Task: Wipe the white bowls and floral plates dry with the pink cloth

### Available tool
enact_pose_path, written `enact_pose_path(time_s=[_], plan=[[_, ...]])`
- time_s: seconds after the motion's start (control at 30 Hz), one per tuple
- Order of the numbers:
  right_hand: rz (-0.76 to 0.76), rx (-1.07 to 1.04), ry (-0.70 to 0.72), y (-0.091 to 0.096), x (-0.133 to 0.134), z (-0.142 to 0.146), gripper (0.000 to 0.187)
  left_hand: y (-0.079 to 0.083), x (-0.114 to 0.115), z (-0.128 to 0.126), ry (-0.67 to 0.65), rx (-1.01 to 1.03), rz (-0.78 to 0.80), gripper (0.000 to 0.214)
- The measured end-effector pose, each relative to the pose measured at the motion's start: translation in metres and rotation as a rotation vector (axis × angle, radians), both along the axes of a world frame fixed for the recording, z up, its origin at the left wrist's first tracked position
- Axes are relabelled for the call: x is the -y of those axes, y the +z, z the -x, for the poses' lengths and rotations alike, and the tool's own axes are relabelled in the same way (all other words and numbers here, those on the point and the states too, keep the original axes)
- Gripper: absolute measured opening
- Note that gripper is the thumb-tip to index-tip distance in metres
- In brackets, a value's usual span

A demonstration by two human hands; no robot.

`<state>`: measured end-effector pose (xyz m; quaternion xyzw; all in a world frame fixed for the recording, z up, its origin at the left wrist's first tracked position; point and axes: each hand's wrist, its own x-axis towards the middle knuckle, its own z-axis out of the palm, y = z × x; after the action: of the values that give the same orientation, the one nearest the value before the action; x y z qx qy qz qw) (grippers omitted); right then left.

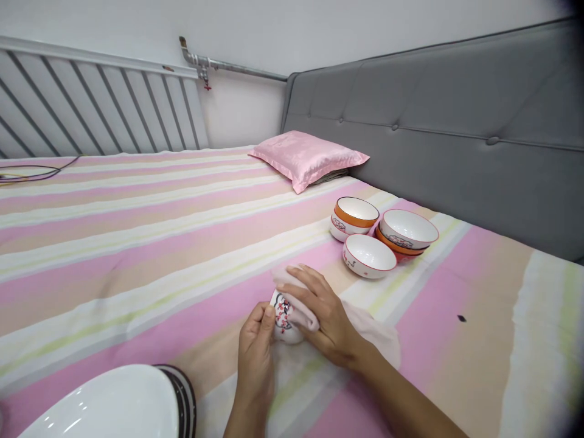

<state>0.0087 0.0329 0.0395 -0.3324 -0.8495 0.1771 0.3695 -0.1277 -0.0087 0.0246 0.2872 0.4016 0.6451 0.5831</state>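
Note:
A small white bowl [281,316] with a red and black blossom pattern is tilted on its side above the bed. My left hand [258,340] grips its left edge, thumb on the patterned outside. Over its right side lies a pale pink cloth [306,313], which my right hand [326,310] holds and presses against the bowl. The cloth's loose end trails to the right under my right wrist. Cloth and fingers hide part of the bowl. Just beyond my right hand sits a single white bowl [369,255] with a red rim.
Behind it stand two bowl stacks, one orange-banded on the left [356,216], one on the right [408,231]. Stacked plates [104,407] lie at the lower left. A pink pillow [310,155] rests by the grey headboard [433,97]. Cables [36,173] lie at far left.

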Motion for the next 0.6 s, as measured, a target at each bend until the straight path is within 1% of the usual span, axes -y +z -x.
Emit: enact_pose_path(time_s=[0.13,0.23,0.33,0.4,0.47,0.53,0.6], plan=[[0.254,-0.272,0.011,-0.003,-0.007,-0.004,0.044,0.003,0.001,0.0,-0.005,-0.007,0.023,0.025],[0.406,-0.443,0.013,-0.012,-0.012,-0.005,0.042,0.002,0.001,0.001,0.005,-0.021,0.031,0.027],[0.505,-0.543,-0.084,-0.024,-0.016,-0.006,0.034,0.002,0.001,0.001,0.007,-0.031,0.033,0.028],[0.53,-0.566,-0.148,-0.03,-0.018,-0.007,0.033,0.002,0.001,0.0,0.011,-0.03,0.033,0.029],[0.513,-0.563,-0.164,-0.032,-0.018,-0.007,0.034,0.004,0.001,0.0,0.014,-0.029,0.029,0.029],[0.472,-0.53,-0.132,-0.027,-0.016,-0.007,0.034,0.005,0.001,0.0,0.008,-0.031,0.023,0.028],[0.409,-0.457,-0.069,-0.018,-0.013,-0.006,0.038,0.006,0.001,0.0,-0.01,-0.041,0.02,0.028]])
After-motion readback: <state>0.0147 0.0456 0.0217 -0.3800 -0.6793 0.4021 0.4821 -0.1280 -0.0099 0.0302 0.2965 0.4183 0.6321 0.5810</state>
